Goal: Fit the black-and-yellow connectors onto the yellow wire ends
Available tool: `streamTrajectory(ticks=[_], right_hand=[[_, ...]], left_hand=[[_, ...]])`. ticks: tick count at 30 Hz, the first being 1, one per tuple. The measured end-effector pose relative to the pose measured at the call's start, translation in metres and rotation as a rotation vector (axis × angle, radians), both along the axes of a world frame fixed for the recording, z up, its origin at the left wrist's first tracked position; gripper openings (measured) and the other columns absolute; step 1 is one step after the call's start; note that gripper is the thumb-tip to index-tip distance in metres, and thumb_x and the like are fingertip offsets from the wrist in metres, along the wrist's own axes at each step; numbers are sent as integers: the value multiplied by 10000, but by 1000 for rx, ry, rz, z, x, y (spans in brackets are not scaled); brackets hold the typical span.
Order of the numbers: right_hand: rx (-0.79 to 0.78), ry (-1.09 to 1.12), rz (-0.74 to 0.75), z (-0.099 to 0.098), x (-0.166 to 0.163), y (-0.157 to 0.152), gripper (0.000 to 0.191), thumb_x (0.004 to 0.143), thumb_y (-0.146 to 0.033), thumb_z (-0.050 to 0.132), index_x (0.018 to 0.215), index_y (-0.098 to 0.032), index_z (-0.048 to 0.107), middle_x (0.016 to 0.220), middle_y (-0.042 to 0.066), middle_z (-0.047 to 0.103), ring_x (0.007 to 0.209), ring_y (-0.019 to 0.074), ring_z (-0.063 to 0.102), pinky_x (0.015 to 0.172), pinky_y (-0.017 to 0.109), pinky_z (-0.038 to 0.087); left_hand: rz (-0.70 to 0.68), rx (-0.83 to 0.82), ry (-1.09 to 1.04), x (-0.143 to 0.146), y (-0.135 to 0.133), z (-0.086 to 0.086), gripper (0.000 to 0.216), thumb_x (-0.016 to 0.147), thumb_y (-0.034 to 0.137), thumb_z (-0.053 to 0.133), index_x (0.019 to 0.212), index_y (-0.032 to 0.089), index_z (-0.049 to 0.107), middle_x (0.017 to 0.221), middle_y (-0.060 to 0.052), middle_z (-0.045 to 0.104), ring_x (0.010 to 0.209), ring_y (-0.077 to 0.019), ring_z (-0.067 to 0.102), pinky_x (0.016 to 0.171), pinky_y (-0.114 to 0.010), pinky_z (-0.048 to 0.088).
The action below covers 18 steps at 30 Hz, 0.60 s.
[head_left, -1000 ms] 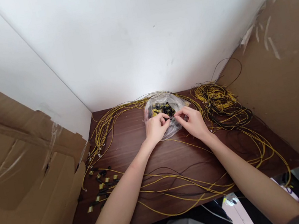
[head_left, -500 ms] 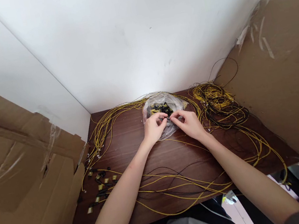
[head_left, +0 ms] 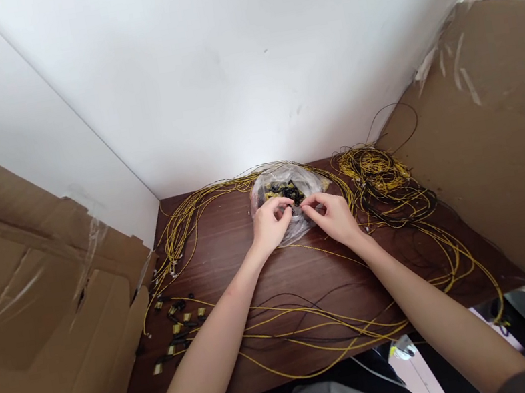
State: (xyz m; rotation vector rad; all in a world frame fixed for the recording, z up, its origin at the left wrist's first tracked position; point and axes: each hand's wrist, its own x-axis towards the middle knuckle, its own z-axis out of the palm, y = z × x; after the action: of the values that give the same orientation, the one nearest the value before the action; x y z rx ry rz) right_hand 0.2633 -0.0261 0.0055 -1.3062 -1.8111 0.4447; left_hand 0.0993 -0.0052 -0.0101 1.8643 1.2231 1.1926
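Note:
Both hands are over the near part of a clear plastic bag [head_left: 309,178] at the back of the table. Small black and yellow parts [head_left: 286,190] lie in the bag's opening. My left hand [head_left: 271,222] has thumb and fingers brought together in a pinch at the bag's near side. Facing it, my right hand [head_left: 333,214] pinches too, with a narrow gap between the two sets of fingertips. Whatever the fingertips hold is too small to make out.
Yellow and black wires [head_left: 185,220] curve behind the bag, and a tangled coil [head_left: 374,170] sits at right. Loose wires [head_left: 310,323] cross under my forearms. Small tagged black pieces [head_left: 177,329] lie front left. Cardboard [head_left: 512,145] and white panels [head_left: 202,85] enclose the table [head_left: 232,256].
My fingertips have moved slightly apart. A small dark piece that showed between them is no longer clearly visible. The wires and bag stay in place.

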Motion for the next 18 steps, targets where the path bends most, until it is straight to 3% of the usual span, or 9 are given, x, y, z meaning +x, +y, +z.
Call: streamTrajectory(ticks=[18], right_hand=[[3,-20,28,-3,3,2,143,810,-231,530,815,-180,664,820,35,691,704,171,612,662,282,461]], left_hand=[[12,-25,26,1,0,2,182,769,171,541,897,153,669,785,-16,638,543,-73,476,568,-194,396]])
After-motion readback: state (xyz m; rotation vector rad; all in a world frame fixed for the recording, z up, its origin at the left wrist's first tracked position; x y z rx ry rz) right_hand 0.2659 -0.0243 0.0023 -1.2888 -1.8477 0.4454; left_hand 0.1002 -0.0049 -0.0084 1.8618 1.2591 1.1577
